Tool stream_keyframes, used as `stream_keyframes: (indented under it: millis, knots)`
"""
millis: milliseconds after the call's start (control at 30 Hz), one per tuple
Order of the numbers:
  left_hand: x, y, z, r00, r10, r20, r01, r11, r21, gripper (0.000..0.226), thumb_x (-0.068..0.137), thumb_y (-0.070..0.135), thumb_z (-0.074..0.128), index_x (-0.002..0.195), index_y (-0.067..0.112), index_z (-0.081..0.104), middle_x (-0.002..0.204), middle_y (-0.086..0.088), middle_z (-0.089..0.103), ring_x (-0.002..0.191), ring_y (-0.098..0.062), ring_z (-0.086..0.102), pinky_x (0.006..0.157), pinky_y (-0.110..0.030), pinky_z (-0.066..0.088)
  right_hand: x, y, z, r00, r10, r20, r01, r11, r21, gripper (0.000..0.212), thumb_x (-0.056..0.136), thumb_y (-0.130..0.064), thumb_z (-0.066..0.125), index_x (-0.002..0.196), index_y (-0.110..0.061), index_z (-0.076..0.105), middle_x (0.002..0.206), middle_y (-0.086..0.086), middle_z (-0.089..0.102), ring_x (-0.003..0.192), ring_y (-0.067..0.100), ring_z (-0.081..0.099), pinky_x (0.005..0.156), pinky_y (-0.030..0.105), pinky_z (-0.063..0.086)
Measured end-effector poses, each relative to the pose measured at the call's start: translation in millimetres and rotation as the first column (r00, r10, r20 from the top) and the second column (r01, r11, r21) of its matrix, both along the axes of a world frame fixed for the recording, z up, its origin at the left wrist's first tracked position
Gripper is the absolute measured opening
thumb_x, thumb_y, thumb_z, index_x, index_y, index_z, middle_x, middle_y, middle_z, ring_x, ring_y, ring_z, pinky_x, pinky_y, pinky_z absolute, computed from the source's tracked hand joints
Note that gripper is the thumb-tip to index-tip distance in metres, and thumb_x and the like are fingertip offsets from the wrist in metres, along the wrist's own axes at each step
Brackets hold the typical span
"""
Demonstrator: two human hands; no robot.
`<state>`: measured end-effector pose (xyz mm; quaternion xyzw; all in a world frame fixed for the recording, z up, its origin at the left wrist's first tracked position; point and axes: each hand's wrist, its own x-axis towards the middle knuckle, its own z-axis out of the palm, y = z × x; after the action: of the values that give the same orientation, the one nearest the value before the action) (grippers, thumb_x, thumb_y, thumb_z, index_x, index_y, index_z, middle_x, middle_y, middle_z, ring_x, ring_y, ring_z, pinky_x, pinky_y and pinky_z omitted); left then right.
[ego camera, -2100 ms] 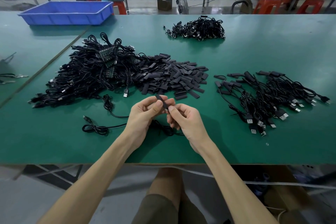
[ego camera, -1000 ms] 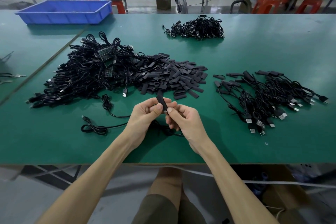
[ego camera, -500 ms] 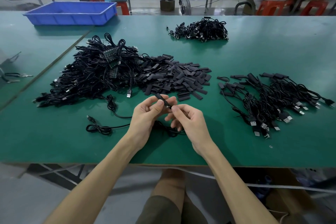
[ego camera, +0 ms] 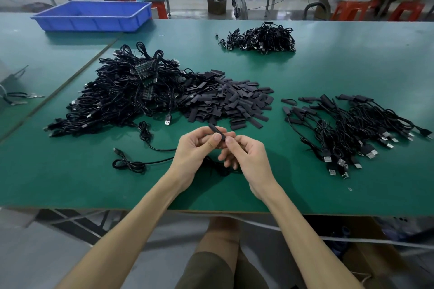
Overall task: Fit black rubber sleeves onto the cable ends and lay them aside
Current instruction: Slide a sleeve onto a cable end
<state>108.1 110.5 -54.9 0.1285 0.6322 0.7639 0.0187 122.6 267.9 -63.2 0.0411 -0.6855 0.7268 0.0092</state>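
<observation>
Pinching the sleeve (ego camera: 214, 129) are fingers (ego camera: 216, 138) of left hand (ego camera: 192, 155) and right hand (ego camera: 249, 159).

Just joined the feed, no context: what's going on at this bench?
A person at the green table is working one black sleeve with both hands. The left hand pinches its middle and the right hand pinches its near end, with a cable trailing beneath. Ahead are a heap of unfinished cables and a pile of loose sleeves. The sleeved cables lie to the right. This one is not yet laid aside.
</observation>
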Motion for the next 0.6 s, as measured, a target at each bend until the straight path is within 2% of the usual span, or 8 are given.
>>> stream_keyframes:
  millis: [133, 300, 433, 467, 600]
  knots:
    - [0.0, 2.5, -0.2, 1.000, 0.008, -0.017, -0.008, 1.000, -0.019, 0.024, 0.098, 0.017, 0.064, 0.117, 0.002, 0.066, 0.112, -0.012, 0.076, 0.103, -0.021, 0.073, 0.088, -0.023, 0.054, 0.2, -0.6, 0.9, 1.000, -0.007, 0.011, 0.007, 1.000, -0.006, 0.027, 0.107, -0.021, 0.057, 0.097, -0.001, 0.073, 0.069, 0.008, 0.074, 0.053, 0.013, 0.061, 0.049, 0.019, 0.042]
    - [-1.4, 1.0, -0.8, 0.998, 0.064, -0.003, -0.064, 0.997, 0.042, 0.035, 0.096, 0.025, 0.067, 0.129, 0.016, 0.062, 0.104, -0.018, 0.076, 0.089, -0.026, 0.069, 0.089, -0.040, 0.058, 1.5, -2.5, 2.9, 1.000, 0.018, 0.010, -0.017, 1.000, -0.021, 0.027, 0.107, -0.024, 0.057, 0.094, -0.008, 0.073, 0.070, 0.010, 0.074, 0.053, 0.014, 0.061, 0.049, 0.018, 0.042]
    - [-2.5, 1.3, -4.9, 0.991, 0.137, 0.003, -0.137, 0.990, 0.032, 0.025, 0.092, 0.026, 0.071, 0.106, 0.006, 0.068, 0.100, -0.020, 0.075, 0.090, -0.029, 0.069, 0.091, -0.048, 0.055, 2.3, -2.1, 4.1, 1.000, 0.021, -0.007, -0.021, 1.000, -0.008, 0.029, 0.108, -0.024, 0.054, 0.089, -0.009, 0.071, 0.071, 0.009, 0.074, 0.054, 0.014, 0.061, 0.050, 0.018, 0.042]
    - [-2.9, 1.3, -5.3, 0.988, 0.155, 0.007, -0.156, 0.988, 0.025, 0.023, 0.091, 0.026, 0.072, 0.101, 0.005, 0.069, 0.096, -0.017, 0.074, 0.087, -0.028, 0.068, 0.088, -0.046, 0.055, 2.5, -2.0, 4.4, 1.000, 0.018, -0.012, -0.018, 1.000, -0.002, 0.030, 0.109, -0.024, 0.053, 0.088, -0.010, 0.070, 0.072, 0.009, 0.074, 0.055, 0.013, 0.061, 0.050, 0.018, 0.043]
    - [-4.3, -0.8, -6.2, 0.981, 0.187, 0.043, -0.187, 0.982, -0.014, 0.022, 0.092, 0.029, 0.075, 0.089, 0.008, 0.069, 0.070, -0.007, 0.062, 0.061, -0.019, 0.055, 0.061, -0.030, 0.048, 3.5, -1.8, 6.0, 1.000, 0.010, -0.014, -0.010, 1.000, 0.010, 0.031, 0.109, -0.025, 0.053, 0.088, -0.008, 0.070, 0.072, 0.008, 0.074, 0.057, 0.014, 0.061, 0.052, 0.019, 0.044]
